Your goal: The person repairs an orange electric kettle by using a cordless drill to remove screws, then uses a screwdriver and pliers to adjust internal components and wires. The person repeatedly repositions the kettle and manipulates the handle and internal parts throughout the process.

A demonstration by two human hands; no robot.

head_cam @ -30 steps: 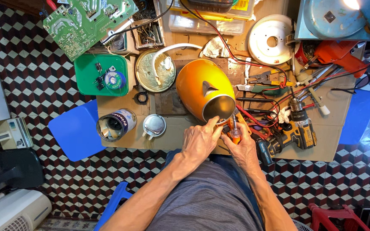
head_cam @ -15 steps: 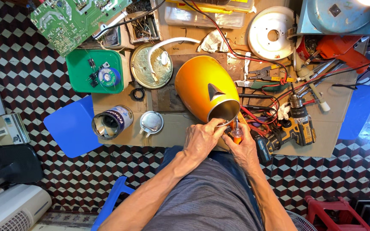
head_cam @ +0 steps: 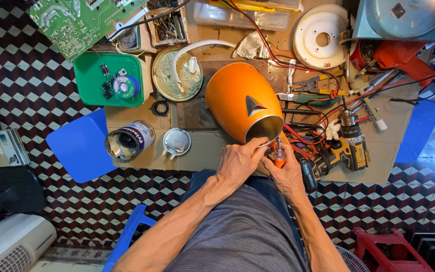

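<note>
Where both hands [head_cam: 263, 163] meet, orange kettle's [head_cam: 240, 100] open rim, touching.

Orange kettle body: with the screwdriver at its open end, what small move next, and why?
Probably seat the orange-handled screwdriver tip squarely inside the rim before turning. The left hand already steadies the orange kettle body at its open end, and the right hand holds the tool upright there.

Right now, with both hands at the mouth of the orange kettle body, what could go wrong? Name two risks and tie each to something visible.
1. The orange kettle body lies tilted on its side, steadied only by the left hand; it may roll.
2. The right hand works a small orange-handled screwdriver close to the left fingers; a slip could jab them.
</note>
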